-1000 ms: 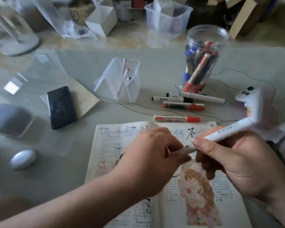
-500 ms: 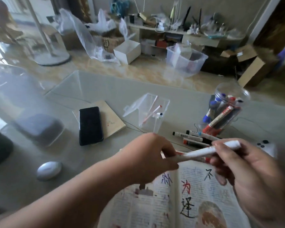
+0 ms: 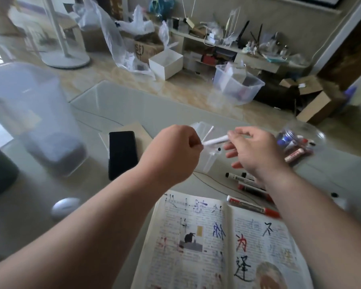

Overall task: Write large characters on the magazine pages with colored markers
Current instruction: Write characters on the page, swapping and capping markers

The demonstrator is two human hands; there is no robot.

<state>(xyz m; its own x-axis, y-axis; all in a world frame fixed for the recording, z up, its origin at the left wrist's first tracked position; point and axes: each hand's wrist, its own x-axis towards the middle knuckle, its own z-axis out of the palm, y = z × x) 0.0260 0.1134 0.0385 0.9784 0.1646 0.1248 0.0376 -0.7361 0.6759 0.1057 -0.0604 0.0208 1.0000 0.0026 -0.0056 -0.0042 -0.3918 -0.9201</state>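
So the left hand (image 3: pixel 171 155) and right hand (image 3: pixel 256 151) came up off the magazine (image 3: pixel 196 247), now over the clear pen stand (image 3: pixel 206 163). Right hand's fingers fanned out, just fingertips on the white marker (image 3: pixel 216 140).

Soft daylight fr upper L, glare on glass table (image 3: pixel 133 105), motion blur mid-frame, wide-angle edge warp.

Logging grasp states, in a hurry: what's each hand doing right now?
Left hand: closed, pinching one end of the slim white marker.
Right hand: pinching the marker's opposite end, other fingers spread.
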